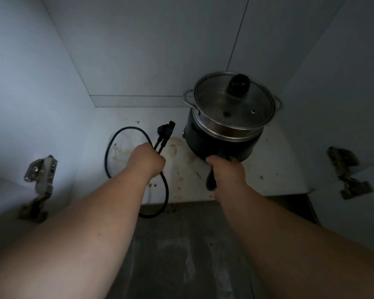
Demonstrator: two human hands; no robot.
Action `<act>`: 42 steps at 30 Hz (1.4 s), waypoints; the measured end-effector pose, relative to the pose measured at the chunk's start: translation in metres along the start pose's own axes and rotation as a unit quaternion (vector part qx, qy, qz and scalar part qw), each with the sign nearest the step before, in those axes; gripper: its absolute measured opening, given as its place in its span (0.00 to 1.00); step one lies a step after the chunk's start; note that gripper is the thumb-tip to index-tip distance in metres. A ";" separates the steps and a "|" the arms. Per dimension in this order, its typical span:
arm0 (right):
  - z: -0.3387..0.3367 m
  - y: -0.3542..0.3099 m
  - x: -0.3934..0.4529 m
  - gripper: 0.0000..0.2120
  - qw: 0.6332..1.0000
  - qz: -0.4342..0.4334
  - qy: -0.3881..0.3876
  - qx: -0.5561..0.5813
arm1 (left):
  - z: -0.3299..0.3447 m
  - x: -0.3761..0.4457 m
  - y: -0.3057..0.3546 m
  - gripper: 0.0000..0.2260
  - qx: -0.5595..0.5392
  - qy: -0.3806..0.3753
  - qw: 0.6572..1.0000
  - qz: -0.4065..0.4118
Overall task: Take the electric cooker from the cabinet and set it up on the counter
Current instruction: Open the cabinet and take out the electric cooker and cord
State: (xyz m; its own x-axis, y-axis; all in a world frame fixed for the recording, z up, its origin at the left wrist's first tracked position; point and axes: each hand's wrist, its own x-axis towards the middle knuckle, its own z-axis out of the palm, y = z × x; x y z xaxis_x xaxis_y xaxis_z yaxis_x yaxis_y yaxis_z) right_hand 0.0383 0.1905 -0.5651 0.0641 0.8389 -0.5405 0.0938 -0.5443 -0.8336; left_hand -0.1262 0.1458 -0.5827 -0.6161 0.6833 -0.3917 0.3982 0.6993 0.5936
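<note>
With our right hand [227, 171] wrapped round the handle [211, 182] of the electric cooker [225, 126] at the cabinet's [138, 61] far right, left hand [147, 160] fisted on the power cord [117, 134], we should lift level; its glass lid [233, 100] sits loose.

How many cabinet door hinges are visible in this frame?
2. One hinge is mounted on the left cabinet wall, beside the left hand gripping the power cord; the other hinge is on the right wall. Others may sit outside the view.

Inside the cabinet [138, 61], the electric cooker [222, 134] sits to the right on the shelf floor [268, 169], the power cord [125, 152] loops to its left, and hinges [40, 178] flank both sides.
</note>
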 end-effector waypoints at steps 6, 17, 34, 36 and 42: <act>-0.039 0.005 0.007 0.17 0.994 -0.078 0.013 -0.080 | -0.014 -0.025 0.021 0.06 -0.232 0.062 0.971 0.018; -0.079 0.016 -0.005 0.09 0.986 -0.086 -0.073 -0.124 | -0.036 -0.071 0.074 0.09 -0.320 -0.018 0.946 0.040; -0.193 -0.090 -0.243 0.09 0.977 0.039 -0.054 -0.205 | -0.148 -0.278 0.127 0.14 -0.291 -0.095 0.950 -0.055; -0.207 -0.109 -0.279 0.05 0.978 0.044 -0.047 -0.199 | -0.167 -0.311 0.132 0.13 -0.279 -0.100 0.954 -0.058; -0.259 -0.155 -0.374 0.07 0.975 0.042 -0.057 -0.210 | -0.230 -0.405 0.159 0.06 -0.272 -0.155 0.948 -0.054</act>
State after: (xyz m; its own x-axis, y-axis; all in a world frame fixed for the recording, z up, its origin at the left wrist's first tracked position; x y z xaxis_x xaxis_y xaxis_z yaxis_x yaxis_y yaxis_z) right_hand 0.2570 -0.0391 -0.2045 -0.0199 0.7732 -0.6339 0.4932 -0.5439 -0.6789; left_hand 0.0304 -0.0677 -0.1683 -0.3696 0.7015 -0.6093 -0.1174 0.6152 0.7796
